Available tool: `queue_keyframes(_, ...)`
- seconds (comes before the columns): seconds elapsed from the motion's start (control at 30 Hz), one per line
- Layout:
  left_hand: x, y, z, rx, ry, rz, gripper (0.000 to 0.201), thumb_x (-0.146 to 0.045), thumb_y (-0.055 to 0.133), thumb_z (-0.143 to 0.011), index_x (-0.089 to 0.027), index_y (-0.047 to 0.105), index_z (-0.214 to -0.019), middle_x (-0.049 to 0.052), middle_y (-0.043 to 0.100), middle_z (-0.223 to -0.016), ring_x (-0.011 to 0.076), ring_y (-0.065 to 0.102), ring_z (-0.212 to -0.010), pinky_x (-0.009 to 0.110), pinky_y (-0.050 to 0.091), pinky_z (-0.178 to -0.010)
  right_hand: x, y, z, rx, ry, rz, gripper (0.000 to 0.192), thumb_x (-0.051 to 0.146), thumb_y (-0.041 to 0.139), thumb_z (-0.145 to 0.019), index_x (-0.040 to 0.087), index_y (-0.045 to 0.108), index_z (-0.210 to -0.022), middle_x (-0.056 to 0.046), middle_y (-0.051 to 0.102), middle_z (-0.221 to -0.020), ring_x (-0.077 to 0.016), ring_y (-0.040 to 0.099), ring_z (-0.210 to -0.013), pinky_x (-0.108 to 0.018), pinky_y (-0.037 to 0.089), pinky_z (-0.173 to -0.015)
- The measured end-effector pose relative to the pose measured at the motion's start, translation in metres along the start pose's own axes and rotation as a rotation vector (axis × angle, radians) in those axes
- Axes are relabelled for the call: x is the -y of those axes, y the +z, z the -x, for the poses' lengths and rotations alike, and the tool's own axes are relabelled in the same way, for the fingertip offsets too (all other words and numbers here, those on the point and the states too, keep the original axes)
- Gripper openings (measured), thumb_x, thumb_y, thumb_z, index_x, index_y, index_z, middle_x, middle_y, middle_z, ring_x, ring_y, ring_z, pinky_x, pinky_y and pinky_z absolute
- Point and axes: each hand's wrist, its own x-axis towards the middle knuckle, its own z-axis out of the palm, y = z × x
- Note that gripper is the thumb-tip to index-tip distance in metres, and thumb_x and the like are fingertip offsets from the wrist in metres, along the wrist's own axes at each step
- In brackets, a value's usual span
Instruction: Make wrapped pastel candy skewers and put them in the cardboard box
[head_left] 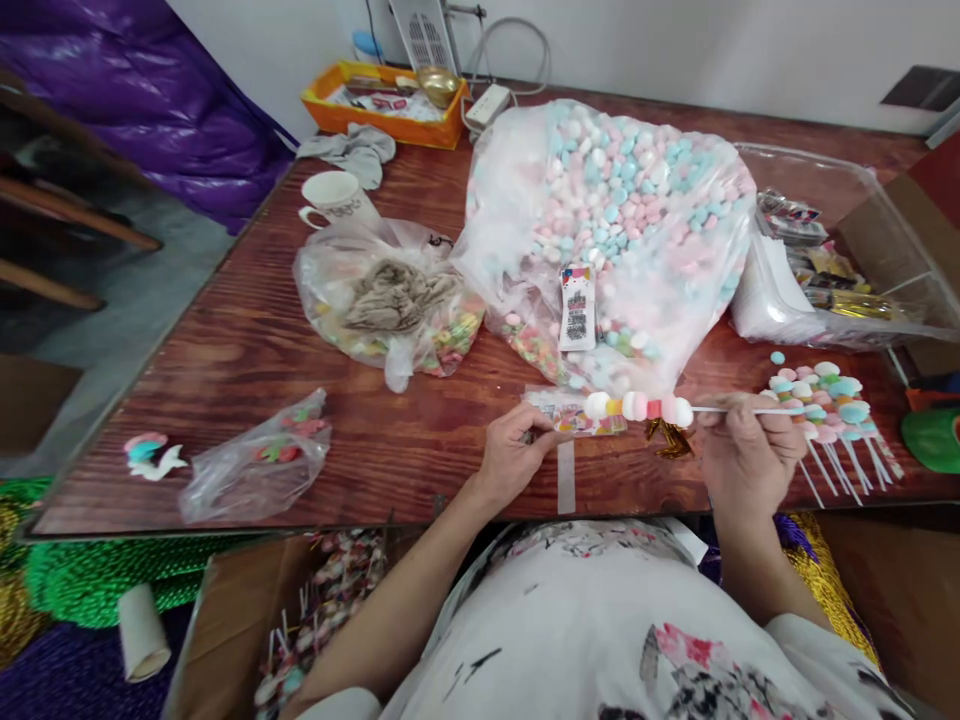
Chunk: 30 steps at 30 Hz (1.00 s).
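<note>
My right hand holds a thin white stick threaded with white, yellow, pink and red marshmallow pieces pointing left. My left hand pinches the end of a small clear wrapper lying just under the sweets, close to the table's near edge. A gold twist tie lies between my two hands. Behind them sits a large clear bag of pink, blue and white marshmallows with a printed label.
Finished sticks of sweets lie fanned at the right. A bag of coloured candy with a brown lump, a white mug, an orange tray, a clear box of packets and a small candy bag share the wooden table.
</note>
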Motion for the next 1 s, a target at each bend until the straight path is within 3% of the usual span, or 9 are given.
queue_keyframes(0.17, -0.002, -0.001, 0.003, -0.023, 0.012, 0.042, 0.025, -0.030, 0.077, -0.078, -0.017, 0.061, -0.066, -0.003, 0.058, -0.064, 0.0095, 0.052, -0.059, 0.023, 0.041, -0.058, -0.007, 0.004, 0.001, 0.123, 0.019, 0.043, 0.003, 0.021, 0.071, -0.079, 0.021, 0.073, -0.077, 0.000, 0.068, -0.068, -0.0133, 0.062, -0.061, -0.028, 0.050, -0.056)
queue_keyframes(0.33, -0.005, 0.002, 0.004, 0.039, -0.045, 0.084, 0.026, -0.034, 0.075, -0.080, -0.016, 0.063, -0.064, -0.001, 0.060, -0.061, 0.0101, 0.053, -0.058, 0.023, 0.041, -0.056, -0.003, -0.011, -0.002, 0.223, -0.061, 0.120, 0.006, 0.028, 0.071, -0.079, 0.023, 0.073, -0.078, -0.001, 0.067, -0.065, -0.0177, 0.062, -0.063, -0.041, 0.053, -0.070)
queue_keyframes(0.5, -0.008, 0.005, 0.004, 0.069, -0.078, 0.117, 0.025, -0.033, 0.076, -0.079, -0.016, 0.064, -0.065, -0.002, 0.061, -0.060, 0.0097, 0.053, -0.056, 0.022, 0.042, -0.055, 0.004, -0.018, -0.004, 0.119, -0.196, 0.180, 0.015, 0.036, 0.069, -0.078, 0.024, 0.070, -0.069, 0.000, 0.063, -0.061, -0.0173, 0.058, -0.057, -0.040, 0.050, -0.063)
queue_keyframes(0.6, -0.009, 0.005, 0.004, 0.070, -0.067, 0.119, 0.025, -0.032, 0.076, -0.079, -0.016, 0.064, -0.065, -0.001, 0.061, -0.061, 0.0098, 0.054, -0.058, 0.022, 0.042, -0.056, 0.008, -0.019, -0.005, 0.073, -0.182, 0.163, 0.015, 0.037, 0.069, -0.078, 0.025, 0.070, -0.069, 0.001, 0.060, -0.059, -0.0157, 0.054, -0.055, -0.038, 0.049, -0.062)
queue_keyframes(0.73, -0.009, 0.005, 0.005, 0.061, -0.012, 0.102, 0.023, -0.031, 0.075, -0.080, -0.016, 0.063, -0.067, -0.001, 0.060, -0.064, 0.0099, 0.054, -0.059, 0.022, 0.042, -0.057, 0.005, -0.022, -0.002, 0.173, -0.114, 0.125, 0.011, 0.033, 0.069, -0.078, 0.023, 0.072, -0.074, -0.001, 0.063, -0.063, -0.0162, 0.056, -0.057, -0.040, 0.050, -0.066)
queue_keyframes(1.0, -0.005, 0.005, 0.007, 0.128, 0.248, -0.009, 0.014, -0.027, 0.069, -0.086, -0.018, 0.063, -0.077, 0.001, 0.061, -0.070, 0.0132, 0.056, -0.068, 0.026, 0.045, -0.065, 0.006, -0.027, -0.007, 0.278, -0.076, 0.155, 0.007, 0.029, 0.071, -0.078, 0.024, 0.075, -0.078, -0.002, 0.067, -0.066, -0.0192, 0.062, -0.064, -0.043, 0.053, -0.071)
